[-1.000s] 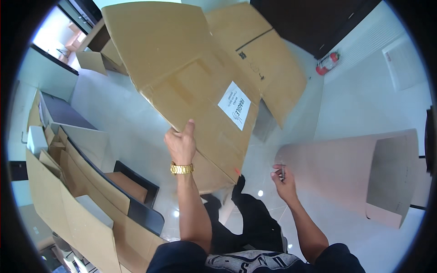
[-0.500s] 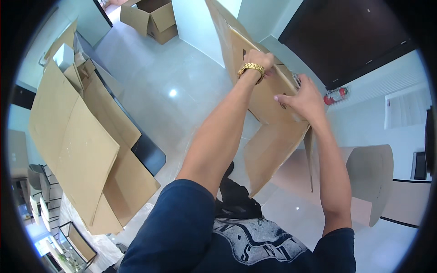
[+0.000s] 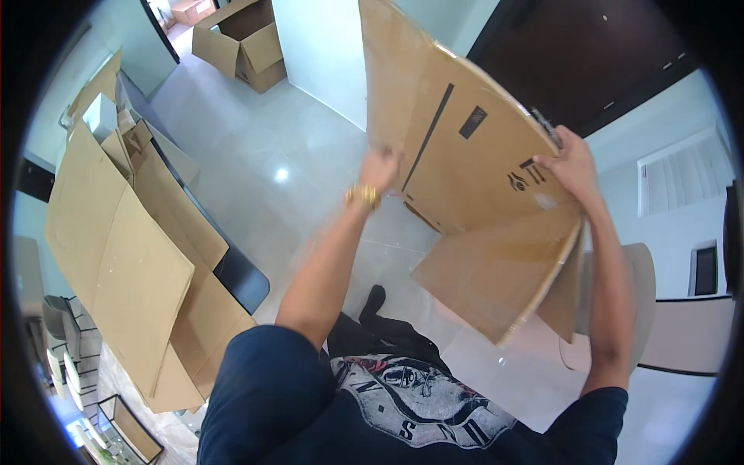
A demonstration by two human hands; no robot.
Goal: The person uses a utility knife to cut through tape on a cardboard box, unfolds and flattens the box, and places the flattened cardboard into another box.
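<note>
A big brown cardboard box [image 3: 473, 178], partly flattened with printed dark marks, stands tilted before me on the right. My right hand [image 3: 572, 163] grips its upper right edge, thumb on the printed face and fingers behind. At the box's left edge, my left hand [image 3: 380, 170] is curled closed, slightly blurred; its fingertips are partly hidden. A gold watch [image 3: 362, 196] is on that wrist. One flap [image 3: 496, 271] folds out toward me from the bottom of the box.
Flattened cardboard sheets [image 3: 116, 240] lean in a stack over a dark board [image 3: 246, 279] on my left. An open carton [image 3: 260, 50] sits on the tiled floor [image 3: 256, 132] far ahead. A dark door [image 3: 589, 62] is at the far right, and a curved pale panel [image 3: 642, 298] stands nearer.
My left hand has come off the upper edge and moved down and left to the side edge. The box has swung so its printed face shows more. My right hand has shifted right with it.
</note>
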